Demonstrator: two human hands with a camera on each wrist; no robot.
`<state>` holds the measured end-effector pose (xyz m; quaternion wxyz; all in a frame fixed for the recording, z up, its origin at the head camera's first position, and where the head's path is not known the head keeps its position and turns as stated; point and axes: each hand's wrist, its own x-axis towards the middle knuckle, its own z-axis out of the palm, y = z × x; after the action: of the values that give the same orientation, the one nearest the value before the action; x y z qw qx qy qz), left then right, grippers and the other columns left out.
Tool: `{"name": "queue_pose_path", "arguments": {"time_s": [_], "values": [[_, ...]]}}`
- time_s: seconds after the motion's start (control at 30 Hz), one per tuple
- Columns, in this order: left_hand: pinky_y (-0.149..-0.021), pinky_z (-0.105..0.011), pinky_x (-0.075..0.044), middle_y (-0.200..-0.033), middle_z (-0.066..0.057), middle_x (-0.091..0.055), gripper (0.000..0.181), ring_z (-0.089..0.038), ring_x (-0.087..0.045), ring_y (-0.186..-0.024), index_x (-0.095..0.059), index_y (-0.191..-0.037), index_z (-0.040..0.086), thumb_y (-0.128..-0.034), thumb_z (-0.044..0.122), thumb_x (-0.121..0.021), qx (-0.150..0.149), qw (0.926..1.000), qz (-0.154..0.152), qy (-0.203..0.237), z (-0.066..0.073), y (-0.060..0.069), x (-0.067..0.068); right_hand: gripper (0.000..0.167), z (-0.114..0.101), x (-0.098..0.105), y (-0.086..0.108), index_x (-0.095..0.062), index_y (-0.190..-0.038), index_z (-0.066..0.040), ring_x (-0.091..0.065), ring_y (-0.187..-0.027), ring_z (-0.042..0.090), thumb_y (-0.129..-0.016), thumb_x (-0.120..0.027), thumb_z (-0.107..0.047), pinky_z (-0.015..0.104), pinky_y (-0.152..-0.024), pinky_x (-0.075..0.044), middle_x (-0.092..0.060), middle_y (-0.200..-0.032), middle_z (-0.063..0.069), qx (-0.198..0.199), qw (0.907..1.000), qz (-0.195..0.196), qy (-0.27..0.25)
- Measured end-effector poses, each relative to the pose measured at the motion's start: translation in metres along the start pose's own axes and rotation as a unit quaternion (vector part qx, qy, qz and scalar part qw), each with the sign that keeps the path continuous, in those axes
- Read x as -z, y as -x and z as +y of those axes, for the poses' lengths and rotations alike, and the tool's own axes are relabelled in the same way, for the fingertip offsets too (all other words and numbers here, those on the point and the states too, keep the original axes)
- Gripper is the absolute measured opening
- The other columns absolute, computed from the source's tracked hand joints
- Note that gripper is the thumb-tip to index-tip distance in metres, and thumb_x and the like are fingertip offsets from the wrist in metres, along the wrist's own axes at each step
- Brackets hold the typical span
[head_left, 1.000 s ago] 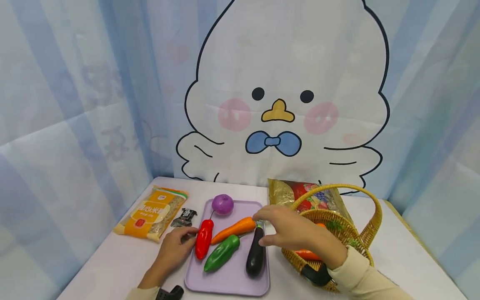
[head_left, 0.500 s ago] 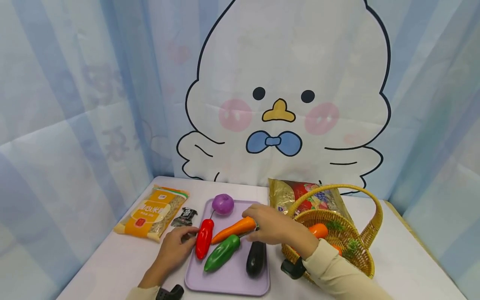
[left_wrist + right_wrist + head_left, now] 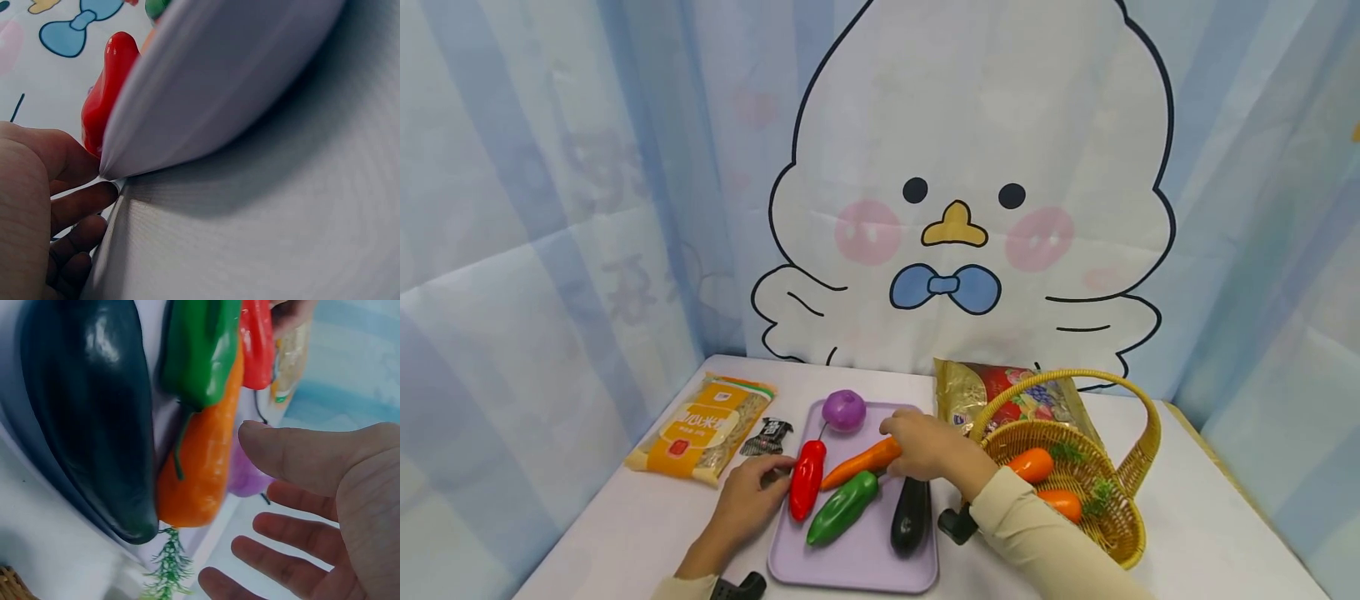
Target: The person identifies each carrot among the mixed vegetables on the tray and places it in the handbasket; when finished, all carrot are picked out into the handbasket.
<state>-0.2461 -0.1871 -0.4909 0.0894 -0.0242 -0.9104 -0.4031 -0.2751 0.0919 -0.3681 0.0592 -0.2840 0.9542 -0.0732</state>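
Observation:
A lilac tray (image 3: 850, 573) bears a red pepper (image 3: 807, 482), an orange carrot (image 3: 863, 463), a green pepper (image 3: 842, 510), an eggplant (image 3: 910, 523) and a purple onion (image 3: 844, 411). At the tray's left edge, beside the red pepper, my left hand (image 3: 748, 497) pinches the rim between thumb and forefinger. My right hand (image 3: 934, 450) hovers over the carrot's thick end, thumb and fingers spread apart with nothing between them. It hides the carrot's leafy top (image 3: 167, 565) in the head view; the right wrist view shows that.
Right of the tray stands a yellow wicker basket (image 3: 1131, 533) with carrots in it, its handle arching high. A gold and red packet (image 3: 962, 392) lies behind it. An orange bag of grain (image 3: 700, 433) and a small black packet (image 3: 767, 437) lie at left.
My right hand has moved left from above the eggplant's stem to the carrot's thick end, uncovering more of the basket. The left hand has stayed at the tray's edge.

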Motion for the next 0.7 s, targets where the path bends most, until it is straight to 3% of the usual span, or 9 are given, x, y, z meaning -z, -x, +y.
{"name": "queue_pose_path", "arguments": {"time_s": [0.3,0.7], "values": [[-0.088,-0.040,-0.048,-0.113,0.003,-0.070,0.027,-0.012,-0.058,-0.095,-0.075,-0.116,0.021,-0.0899,0.015,-0.068,0.000,1.0000,-0.006,0.005,-0.001,0.000,0.000,0.048,0.007,-0.009,-0.011,-0.067,-0.125,-0.005,-0.060,-0.095,0.020,-0.082,-0.080,-0.021,0.040,-0.093,-0.052,-0.065,-0.115,0.009,-0.013,0.9999,0.005,0.009],[-0.088,-0.040,-0.048,-0.113,0.003,-0.070,0.028,-0.012,-0.058,-0.094,-0.075,-0.115,0.021,-0.0892,0.014,-0.069,-0.003,1.0000,-0.004,0.005,0.000,0.000,0.001,0.044,0.010,-0.021,-0.022,-0.069,-0.120,-0.003,-0.061,-0.093,0.019,-0.080,-0.079,-0.017,0.038,-0.090,-0.052,-0.070,-0.105,0.008,0.000,0.9996,0.010,0.026]]}}
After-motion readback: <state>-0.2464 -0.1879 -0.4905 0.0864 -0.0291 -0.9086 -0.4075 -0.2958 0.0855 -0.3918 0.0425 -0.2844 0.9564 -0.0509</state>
